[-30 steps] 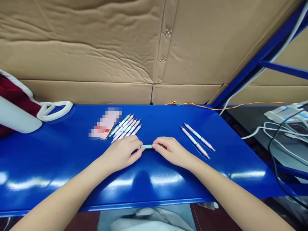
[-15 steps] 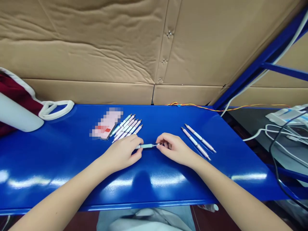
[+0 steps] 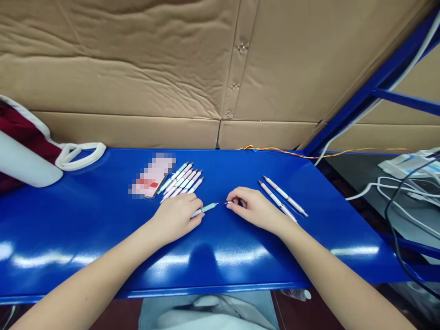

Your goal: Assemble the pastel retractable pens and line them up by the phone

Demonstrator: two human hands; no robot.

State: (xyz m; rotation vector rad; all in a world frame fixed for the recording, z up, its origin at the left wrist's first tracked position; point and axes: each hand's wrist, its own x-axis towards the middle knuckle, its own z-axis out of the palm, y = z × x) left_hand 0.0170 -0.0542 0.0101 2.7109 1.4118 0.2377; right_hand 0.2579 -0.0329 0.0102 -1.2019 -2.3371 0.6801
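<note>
My left hand (image 3: 177, 217) is shut on a pale green pen barrel (image 3: 206, 209), whose pointed tip sticks out to the right. My right hand (image 3: 250, 208) pinches a thin silver metal piece (image 3: 229, 202), probably a pen part, with most of it hidden by the fingers. A gap separates the two hands. Left of them, several pink-and-white pens (image 3: 182, 181) lie side by side on the blue metal bench (image 3: 85, 220). Two more white pens (image 3: 283, 197) lie just beyond my right hand, almost touching it.
A pixelated pink flat object (image 3: 151, 176) lies beside the pen row. A white cylinder (image 3: 24, 160) and dark red cloth sit at the left end. Cardboard lines the back. Orange-yellow wires (image 3: 309, 156) run along the back edge; white cables and a blue rack frame are at right.
The hands have moved apart, and the pen that spanned them is now separated. The left hand keeps the green barrel, tilted up to the right, and the right hand holds the thin metal piece.
</note>
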